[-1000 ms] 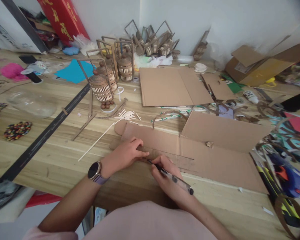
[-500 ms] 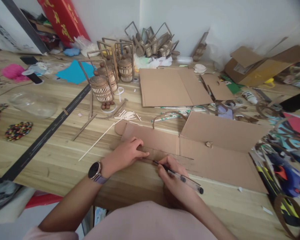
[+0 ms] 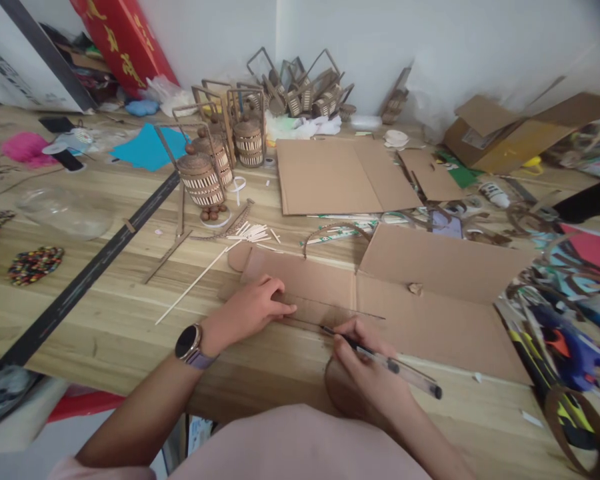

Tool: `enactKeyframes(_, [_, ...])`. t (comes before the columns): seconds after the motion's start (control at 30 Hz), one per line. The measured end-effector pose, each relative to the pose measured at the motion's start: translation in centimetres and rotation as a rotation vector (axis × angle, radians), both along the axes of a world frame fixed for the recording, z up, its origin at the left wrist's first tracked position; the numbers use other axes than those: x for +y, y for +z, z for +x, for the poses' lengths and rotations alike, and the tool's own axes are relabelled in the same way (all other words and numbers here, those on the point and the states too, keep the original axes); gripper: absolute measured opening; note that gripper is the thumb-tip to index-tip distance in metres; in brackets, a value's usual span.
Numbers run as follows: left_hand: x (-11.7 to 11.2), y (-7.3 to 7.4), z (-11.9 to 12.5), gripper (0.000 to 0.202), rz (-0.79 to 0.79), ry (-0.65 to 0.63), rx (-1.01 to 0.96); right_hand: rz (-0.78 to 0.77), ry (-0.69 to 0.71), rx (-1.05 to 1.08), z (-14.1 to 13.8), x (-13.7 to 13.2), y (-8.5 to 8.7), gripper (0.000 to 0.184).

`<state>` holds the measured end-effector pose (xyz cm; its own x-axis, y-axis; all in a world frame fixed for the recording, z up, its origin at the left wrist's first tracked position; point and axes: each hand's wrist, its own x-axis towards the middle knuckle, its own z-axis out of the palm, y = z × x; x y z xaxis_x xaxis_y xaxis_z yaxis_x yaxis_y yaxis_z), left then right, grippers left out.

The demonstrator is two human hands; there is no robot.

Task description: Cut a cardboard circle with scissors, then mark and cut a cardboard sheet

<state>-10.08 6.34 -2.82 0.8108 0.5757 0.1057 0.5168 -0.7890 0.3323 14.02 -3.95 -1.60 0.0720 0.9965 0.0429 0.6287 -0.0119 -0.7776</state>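
Note:
My right hand [image 3: 367, 357] is closed around a black gel pen [image 3: 380, 357], its clear barrel slanting back to the right. The pen's tip touches the near edge of a brown cardboard piece [image 3: 310, 310]. Across this cardboard runs a dark drawn line. My left hand [image 3: 257, 307], with a watch [image 3: 187, 342] on its wrist, presses on the left end of the cardboard, thumb and forefinger spread apart. What lies under its palm is hidden. A round brown piece [image 3: 343, 390] shows partly beneath my right forearm.
Folded cardboard [image 3: 445, 313] extends right, with another sheet [image 3: 330, 173] behind. Small woven baskets [image 3: 203, 180], white sticks [image 3: 253, 232] and brown beads [image 3: 215, 212] stand or lie beyond my left hand. At right are a blue glue gun [image 3: 573, 347] and a roll of brown tape [image 3: 555, 427].
My right hand and the pen have slid a little to the right along the cardboard's near edge. My left hand stays in place.

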Motion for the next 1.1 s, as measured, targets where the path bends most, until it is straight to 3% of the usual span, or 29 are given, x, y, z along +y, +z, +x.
enactKeyframes(0.27, [0.0,0.0,0.0,0.033,-0.006,0.0,-0.009,-0.032,0.113,0.024,-3.1,1.2,-0.2,0.013])
enactKeyframes(0.7, [-0.1,0.1,0.1,0.032,-0.023,0.004,-0.003,-0.049,0.115,-0.006,-3.3,1.5,0.1,0.013])
enactKeyframes(0.9, [-0.1,0.1,0.2,0.029,-0.033,0.014,-0.009,-0.032,0.018,-0.016,0.3,1.0,0.1,0.019])
enactKeyframes(1.1, [-0.2,0.2,0.1,0.031,-0.077,0.036,-0.018,-0.071,-0.078,-0.025,5.3,-1.8,0.8,0.024])
